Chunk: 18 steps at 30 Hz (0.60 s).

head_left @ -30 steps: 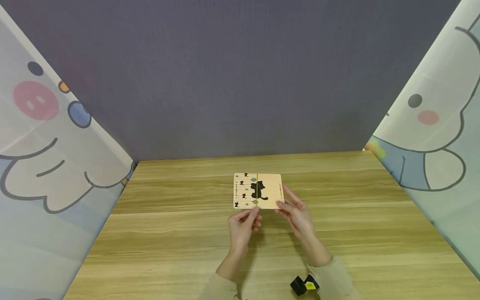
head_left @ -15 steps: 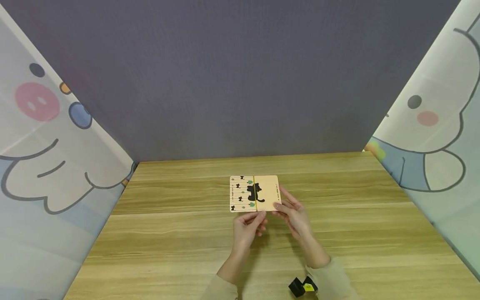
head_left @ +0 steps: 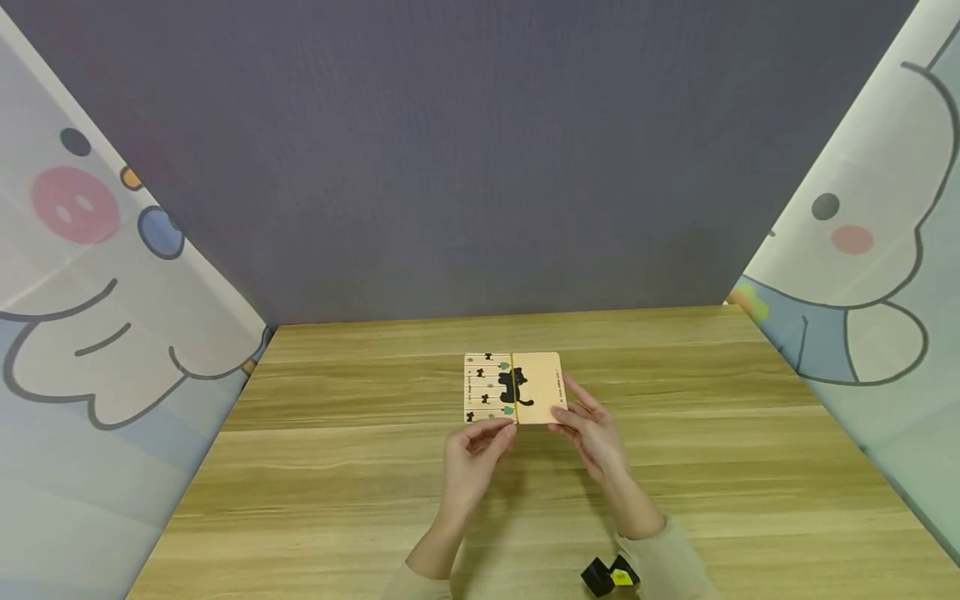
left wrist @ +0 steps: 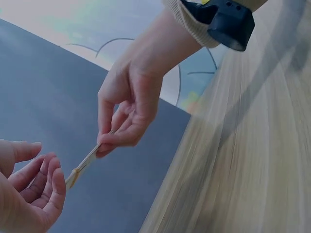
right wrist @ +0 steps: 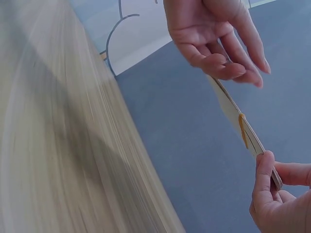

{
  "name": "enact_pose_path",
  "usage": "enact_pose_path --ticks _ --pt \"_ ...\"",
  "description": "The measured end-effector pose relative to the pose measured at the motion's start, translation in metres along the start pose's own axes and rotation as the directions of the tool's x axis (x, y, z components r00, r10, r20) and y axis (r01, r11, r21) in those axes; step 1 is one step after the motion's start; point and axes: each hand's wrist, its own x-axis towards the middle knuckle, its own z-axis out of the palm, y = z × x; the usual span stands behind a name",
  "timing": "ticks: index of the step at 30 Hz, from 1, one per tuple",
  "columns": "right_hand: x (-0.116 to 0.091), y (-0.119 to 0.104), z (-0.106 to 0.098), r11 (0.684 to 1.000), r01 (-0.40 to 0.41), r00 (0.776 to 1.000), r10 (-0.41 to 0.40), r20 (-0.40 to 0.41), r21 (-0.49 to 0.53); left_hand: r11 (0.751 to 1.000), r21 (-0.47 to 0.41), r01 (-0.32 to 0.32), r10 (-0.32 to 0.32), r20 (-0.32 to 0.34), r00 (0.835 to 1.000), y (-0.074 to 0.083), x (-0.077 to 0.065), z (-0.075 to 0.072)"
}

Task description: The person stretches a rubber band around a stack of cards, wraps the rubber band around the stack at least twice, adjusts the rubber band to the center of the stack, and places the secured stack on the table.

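A thin cream pad [head_left: 543, 387] with a black cat print and a layered edge is held up over the table. Round its middle runs a yellow rubber band [head_left: 514, 387], which also shows in the right wrist view as a yellow loop [right wrist: 243, 131]. My right hand [head_left: 596, 437] pinches the pad's right end, thumb on the printed face and fingers behind. At the near edge, by the band, is my left hand [head_left: 468, 467]. Its thumb stands apart from its loosely bent fingers [right wrist: 223, 65] in the right wrist view, with nothing gripped between them.
A wooden table [head_left: 337, 500] stretches under both hands to a dark grey panel [head_left: 480, 167] at the back. Cartoon-printed sheets [head_left: 862, 250] line both sides. A black wrist device [head_left: 610, 577] with a yellow label sits by the right sleeve.
The pad has dipped slightly toward me and shifted a little sideways. My left hand slid right along its near edge, then moved back left. The right hand keeps its pinch.
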Motion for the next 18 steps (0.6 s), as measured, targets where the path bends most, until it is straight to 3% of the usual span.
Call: enact_pose_path --ticks 8,18 --pt "-0.001 0.000 0.001 1.000 0.011 1.000 -0.011 0.000 0.004 1.000 -0.019 0.000 -0.003 -0.127 0.992 -0.003 0.005 -0.021" --pt "-0.001 -0.001 0.001 1.000 -0.028 1.000 0.028 -0.013 -0.011 0.997 0.006 -0.078 0.077 -0.205 0.976 -0.009 0.012 -0.037"
